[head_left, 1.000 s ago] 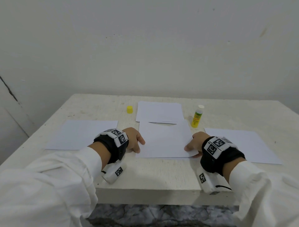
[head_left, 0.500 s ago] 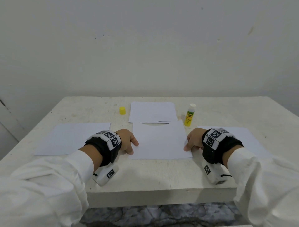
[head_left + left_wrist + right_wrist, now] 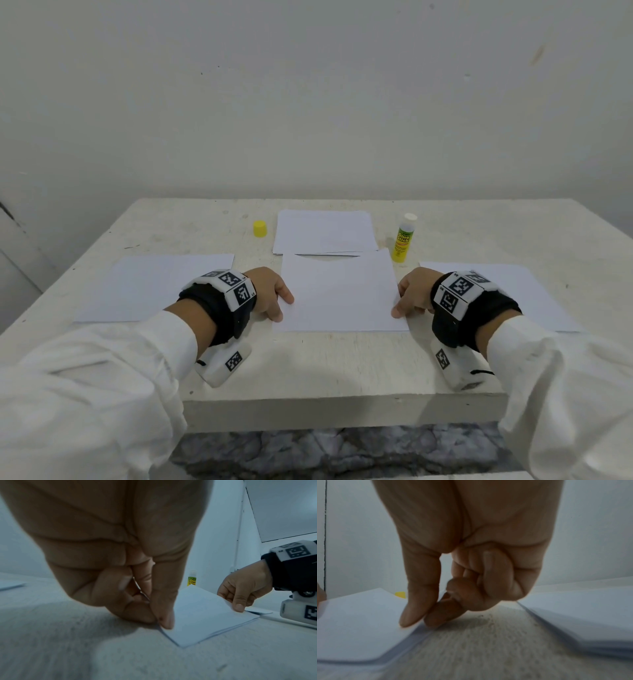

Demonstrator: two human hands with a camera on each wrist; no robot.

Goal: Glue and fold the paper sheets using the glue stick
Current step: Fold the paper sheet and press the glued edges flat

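Head view shows the left hand [image 3: 270, 294] and right hand [image 3: 412, 294] each pinching a near corner of the centre sheet [image 3: 339, 294], which lies on the tabletop [image 3: 342, 370]. The uncapped glue stick [image 3: 404, 240] stands just beyond it. To fold well, I'd lift both corners evenly, align them with the far edge, then crease from the middle outward.

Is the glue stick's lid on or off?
Off. The glue stick stands upright with its white tip bare, and its yellow cap sits apart on the table.
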